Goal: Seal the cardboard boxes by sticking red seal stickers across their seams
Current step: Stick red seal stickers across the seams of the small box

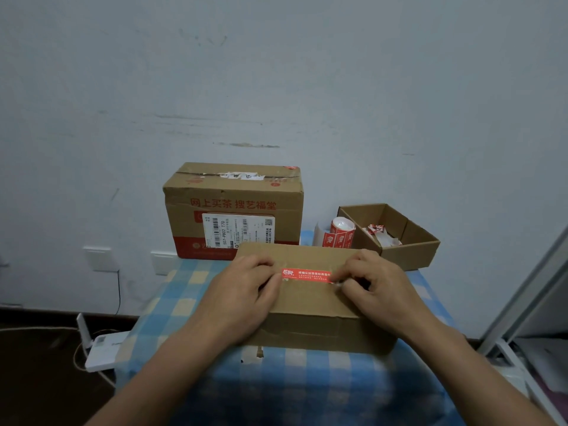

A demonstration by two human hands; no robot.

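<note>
A flat brown cardboard box (310, 302) lies in front of me on the checked cloth. A red seal sticker (306, 275) with white print lies across its top. My left hand (246, 290) rests on the box, its fingertips at the sticker's left end. My right hand (372, 287) has its fingers curled and pinches the sticker's right end against the box top. A taller printed cardboard box (233, 210) stands behind. A roll of red stickers (339, 233) sits to its right.
An open cardboard tray (408, 241) with crumpled sticker backing stands at the back right. The blue and yellow checked cloth (184, 290) covers the small table. A white device with a cable (101, 352) lies on the floor at left. A white frame (522, 302) leans at right.
</note>
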